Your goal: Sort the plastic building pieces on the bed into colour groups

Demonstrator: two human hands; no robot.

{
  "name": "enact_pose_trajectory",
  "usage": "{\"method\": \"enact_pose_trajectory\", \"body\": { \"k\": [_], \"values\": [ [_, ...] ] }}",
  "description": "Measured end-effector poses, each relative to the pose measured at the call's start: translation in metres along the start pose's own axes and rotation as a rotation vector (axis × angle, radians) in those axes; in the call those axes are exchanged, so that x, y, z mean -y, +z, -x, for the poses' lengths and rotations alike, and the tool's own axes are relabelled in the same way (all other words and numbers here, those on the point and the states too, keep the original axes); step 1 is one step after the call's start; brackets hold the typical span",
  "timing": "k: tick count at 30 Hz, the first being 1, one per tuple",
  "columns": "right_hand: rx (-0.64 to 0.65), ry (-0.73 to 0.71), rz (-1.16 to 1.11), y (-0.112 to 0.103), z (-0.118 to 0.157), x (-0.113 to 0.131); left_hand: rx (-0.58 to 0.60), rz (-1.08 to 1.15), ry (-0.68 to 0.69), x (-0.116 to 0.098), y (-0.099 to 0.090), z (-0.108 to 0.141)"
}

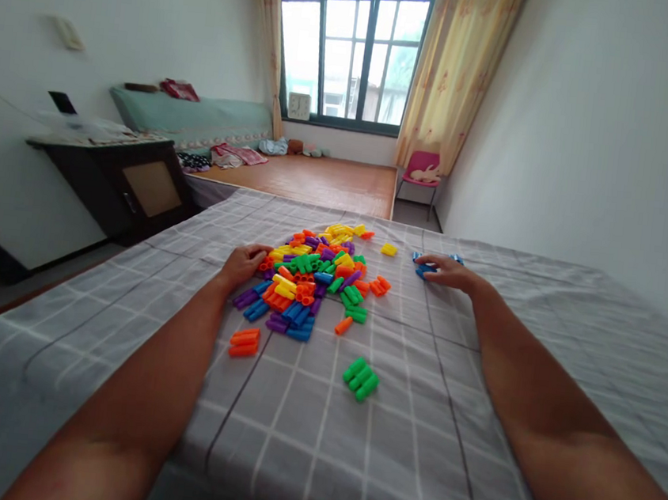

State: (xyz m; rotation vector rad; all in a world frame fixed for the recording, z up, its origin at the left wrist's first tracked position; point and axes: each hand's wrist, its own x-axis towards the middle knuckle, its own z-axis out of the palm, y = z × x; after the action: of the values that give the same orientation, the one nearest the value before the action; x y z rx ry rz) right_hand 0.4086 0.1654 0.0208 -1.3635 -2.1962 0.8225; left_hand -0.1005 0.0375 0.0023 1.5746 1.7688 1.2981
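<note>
A heap of orange, yellow, green, blue and purple plastic tube pieces lies on the grey checked cloth. My left hand touches the heap's left edge with its fingers curled; what they hold, if anything, is hidden. Right of the heap, my right hand has its fingers around blue pieces on the cloth. Another blue piece shows just behind that hand. A green piece and an orange piece lie apart, nearer to me. A yellow piece sits between heap and right hand.
Beyond the table stands a low wooden platform bed with folded clothes on its left side. A dark cabinet is at the left. A pink chair holding a soft toy stands near the curtain at the back right.
</note>
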Motion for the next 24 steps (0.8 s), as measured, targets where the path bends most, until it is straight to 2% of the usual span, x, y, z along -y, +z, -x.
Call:
{"method": "enact_pose_trajectory", "body": {
  "k": [3,6,7,9,12,13,14,16,19,24],
  "values": [
    [0.023,-0.012,0.125,0.005,-0.007,-0.005,-0.027,0.004,-0.026,0.000,0.000,0.000],
    [-0.067,-0.022,0.135,0.005,-0.014,-0.012,-0.033,-0.017,-0.011,-0.002,-0.001,0.000],
    [-0.137,-0.016,0.108,0.000,-0.015,-0.016,-0.034,-0.041,0.005,-0.003,-0.002,0.000],
    [-0.358,0.029,0.058,-0.015,-0.015,-0.030,-0.040,-0.087,0.036,-0.004,-0.003,0.000],
    [-0.751,0.163,0.100,-0.045,-0.006,-0.064,-0.029,-0.133,0.060,-0.004,-0.004,-0.002],
    [-0.826,0.218,0.137,-0.052,-0.001,-0.077,-0.021,-0.146,0.062,-0.004,-0.005,-0.002],
    [-0.846,0.274,0.171,-0.058,0.004,-0.090,-0.014,-0.162,0.062,-0.004,-0.005,-0.003],
    [-0.763,0.343,0.219,-0.060,0.013,-0.112,-0.005,-0.202,0.062,-0.004,-0.005,-0.004],
    [-0.644,0.313,0.277,-0.053,0.016,-0.128,0.004,-0.276,0.080,-0.004,-0.007,-0.005],
    [-0.743,0.303,0.468,-0.044,0.011,-0.127,0.016,-0.311,0.097,-0.003,-0.009,-0.006]
  ]
}}
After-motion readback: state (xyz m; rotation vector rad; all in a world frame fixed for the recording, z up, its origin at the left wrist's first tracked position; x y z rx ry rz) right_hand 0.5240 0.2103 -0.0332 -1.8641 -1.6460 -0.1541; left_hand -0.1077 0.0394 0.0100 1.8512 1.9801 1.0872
